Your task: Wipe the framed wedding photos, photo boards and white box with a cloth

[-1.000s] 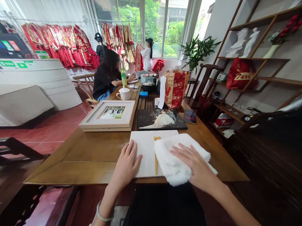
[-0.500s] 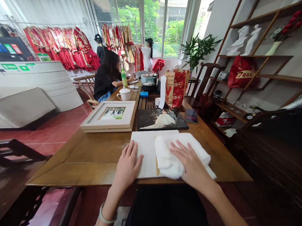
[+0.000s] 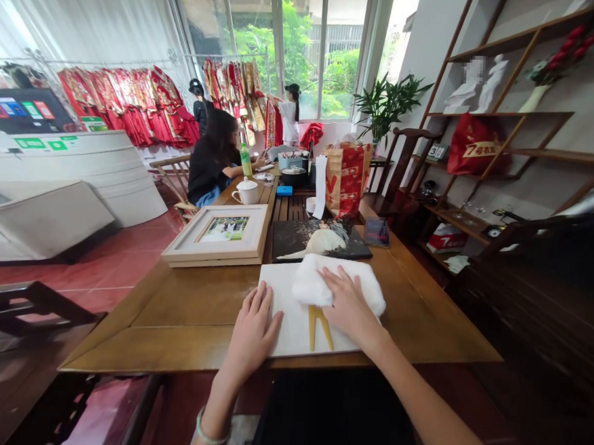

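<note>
A flat white board (image 3: pixel 286 314) lies at the near edge of the wooden table, in front of me. My left hand (image 3: pixel 257 322) rests on its left edge with the fingers stretched out, the thumb apart. With my right hand (image 3: pixel 347 300) I hold a bunched white towel (image 3: pixel 307 282) from above, pressed onto the far right part of the board. Below the towel, two yellow strips (image 3: pixel 312 331) spread apart on the board; their upper ends are hidden under it. Just behind lies a dark picture panel (image 3: pixel 291 238) showing a pale dress.
On the wooden table (image 3: pixel 189 309), a light framed photo (image 3: pixel 217 235) lies to the left. Behind are a white lidded cup (image 3: pixel 246 192), a paper bag (image 3: pixel 348 179) and a green bottle (image 3: pixel 245 160). A person (image 3: pixel 211 160) sits at the table's far left side.
My right hand has moved the towel away from me and slightly left, uncovering more of the yellow strips. My left hand stays on the board's left edge.
</note>
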A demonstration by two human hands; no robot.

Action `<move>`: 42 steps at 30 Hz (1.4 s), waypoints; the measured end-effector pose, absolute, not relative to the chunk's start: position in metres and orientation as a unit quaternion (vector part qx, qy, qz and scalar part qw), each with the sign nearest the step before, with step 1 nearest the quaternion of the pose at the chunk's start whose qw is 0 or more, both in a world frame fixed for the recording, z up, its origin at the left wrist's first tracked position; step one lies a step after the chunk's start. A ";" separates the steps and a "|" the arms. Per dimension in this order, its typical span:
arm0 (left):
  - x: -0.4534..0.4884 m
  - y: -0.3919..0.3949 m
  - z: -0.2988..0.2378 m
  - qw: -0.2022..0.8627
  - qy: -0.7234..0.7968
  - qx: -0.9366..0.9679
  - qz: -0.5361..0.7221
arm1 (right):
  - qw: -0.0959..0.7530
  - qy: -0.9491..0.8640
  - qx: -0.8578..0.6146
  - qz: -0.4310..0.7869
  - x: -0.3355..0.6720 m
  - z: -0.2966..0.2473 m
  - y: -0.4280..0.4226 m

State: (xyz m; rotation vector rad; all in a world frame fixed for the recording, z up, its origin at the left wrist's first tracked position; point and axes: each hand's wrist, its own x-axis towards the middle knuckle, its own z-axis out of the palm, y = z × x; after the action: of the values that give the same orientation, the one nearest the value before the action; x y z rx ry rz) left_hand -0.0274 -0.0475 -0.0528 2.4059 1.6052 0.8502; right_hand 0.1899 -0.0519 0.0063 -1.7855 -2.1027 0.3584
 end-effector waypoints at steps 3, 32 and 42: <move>-0.028 -0.047 -0.053 0.067 0.535 0.794 0.282 | 0.178 -0.755 -0.623 0.104 0.181 0.007 -0.033; -0.026 -0.050 -0.050 0.057 0.547 0.790 0.271 | 0.134 -0.795 -0.584 0.097 0.186 0.002 -0.061; -0.029 -0.049 -0.048 0.064 0.521 0.801 0.287 | 0.117 -0.829 -0.539 0.092 0.191 0.002 -0.137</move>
State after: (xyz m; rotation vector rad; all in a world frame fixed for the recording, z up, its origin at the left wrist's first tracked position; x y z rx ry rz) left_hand -0.0292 -0.0492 -0.0479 2.4199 1.5747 0.8660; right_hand 0.1909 -0.1370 0.0016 -1.5768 -2.4272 0.2681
